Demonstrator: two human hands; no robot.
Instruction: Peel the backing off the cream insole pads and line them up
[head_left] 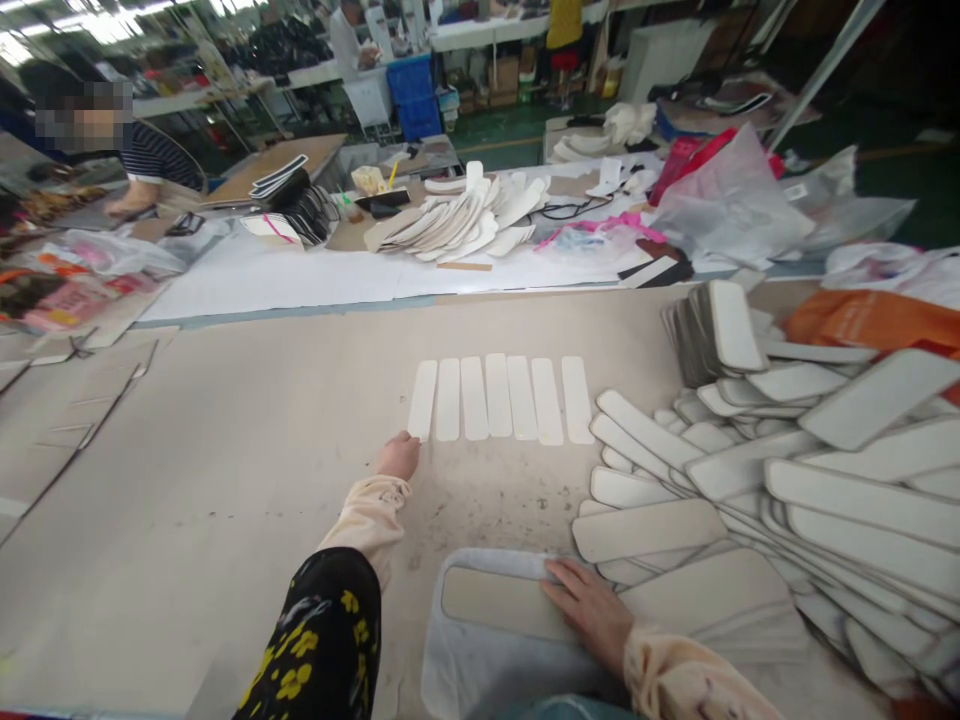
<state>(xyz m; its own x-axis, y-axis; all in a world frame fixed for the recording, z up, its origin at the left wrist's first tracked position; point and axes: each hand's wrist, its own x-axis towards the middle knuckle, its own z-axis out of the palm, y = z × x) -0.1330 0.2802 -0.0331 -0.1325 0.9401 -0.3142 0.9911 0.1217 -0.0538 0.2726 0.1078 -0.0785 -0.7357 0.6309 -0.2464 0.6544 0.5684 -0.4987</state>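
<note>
Several white strips with rounded corners stand side by side in a row across the table, with a white strip (424, 400) at its left end. My left hand (399, 457) is closed at the lower end of that strip, its fingertips pinching the corner. Near me, a larger beige rounded panel (499, 600) lies on a pale, translucent sheet (442, 665). My right hand (589, 608) rests on the panel's right end with its fingers stretched out flat. Close to its right are more beige panels (720, 600).
A large loose heap of rounded panels (847, 500) covers the table's right side, with an upright stack (731, 325) behind it. Beyond the beige work surface (247, 440) lie a pile of white pieces (465, 215) and plastic bags (735, 200). A person (161, 160) works at the far left.
</note>
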